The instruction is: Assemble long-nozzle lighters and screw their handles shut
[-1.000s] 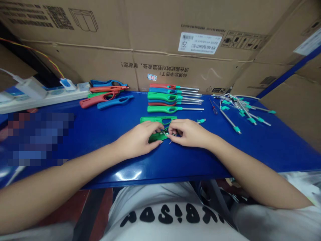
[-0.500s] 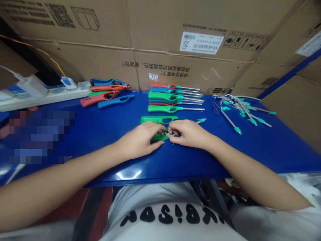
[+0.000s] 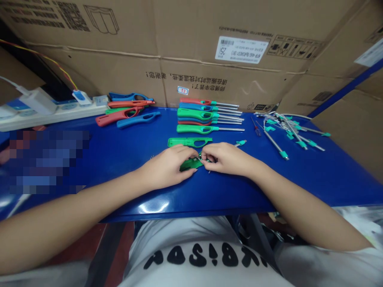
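Note:
On the blue table, my left hand curls around a green lighter handle half, thumb at its near edge and fingers at the far one. My right hand is closed in a pinch over the right end of that half, at a thin pale wire. The fingers cover most of the small parts inside. A metal lighter tube with a teal tip shows beyond my right hand, partly hidden by it. Just behind my hands lies another green handle half, its inner side up.
Several coloured lighters with metal tubes lie in a row behind. Loose handles are stacked by a white power strip. To the right are a small screwdriver and a heap of wired tubes. Cardboard walls the back.
Almost nothing differs. My right fingertips have shifted slightly at the wire, and my left hand stays on the green handle half.

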Tool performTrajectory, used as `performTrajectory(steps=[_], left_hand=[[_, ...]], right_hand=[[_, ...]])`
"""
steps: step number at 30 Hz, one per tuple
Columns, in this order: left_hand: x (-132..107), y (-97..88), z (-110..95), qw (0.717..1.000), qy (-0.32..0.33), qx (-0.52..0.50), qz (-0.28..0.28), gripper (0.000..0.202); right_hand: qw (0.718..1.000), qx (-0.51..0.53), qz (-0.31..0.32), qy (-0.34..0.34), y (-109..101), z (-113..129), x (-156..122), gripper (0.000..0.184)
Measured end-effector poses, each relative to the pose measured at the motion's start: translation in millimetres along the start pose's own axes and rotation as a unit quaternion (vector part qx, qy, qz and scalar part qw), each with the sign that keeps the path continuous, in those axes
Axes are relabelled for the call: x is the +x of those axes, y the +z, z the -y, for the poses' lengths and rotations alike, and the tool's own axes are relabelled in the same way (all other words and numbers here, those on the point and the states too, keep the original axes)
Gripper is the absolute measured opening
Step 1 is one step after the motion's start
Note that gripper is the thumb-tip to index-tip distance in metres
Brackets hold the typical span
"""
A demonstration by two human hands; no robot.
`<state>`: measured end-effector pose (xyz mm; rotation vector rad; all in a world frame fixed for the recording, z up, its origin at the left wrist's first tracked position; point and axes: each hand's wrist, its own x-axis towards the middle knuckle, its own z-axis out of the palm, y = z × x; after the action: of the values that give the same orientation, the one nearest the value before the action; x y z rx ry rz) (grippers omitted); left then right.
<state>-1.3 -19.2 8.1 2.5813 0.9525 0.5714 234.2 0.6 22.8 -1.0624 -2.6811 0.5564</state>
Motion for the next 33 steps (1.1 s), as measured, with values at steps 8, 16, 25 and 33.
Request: performTrajectory(steps=[8, 16, 25, 33], left_hand=[[0.0, -0.5, 1.7, 1.0, 0.019, 0.0, 0.009, 0.023], [0.3, -1.3, 1.8, 0.999, 0.029, 0.003, 0.024, 0.024], [1.0, -1.7, 0.6, 0.999, 0.032, 0.005, 0.023, 0.021], [0.9, -3.2, -0.1, 0.999, 0.039, 0.006, 0.036, 0.024]], right_hand=[[0.999, 0.034, -0.013, 0.012, 2.9, -2.0, 0.3, 0.003], [0.989, 0.142, -0.016, 0.047, 3.6, -7.9, 1.5, 0.01], [0.987, 0.146, -0.012, 0.061, 2.7, -7.3, 1.3, 0.009], [0.984, 0.168, -0.006, 0.058, 2.2, -9.3, 1.6, 0.01]])
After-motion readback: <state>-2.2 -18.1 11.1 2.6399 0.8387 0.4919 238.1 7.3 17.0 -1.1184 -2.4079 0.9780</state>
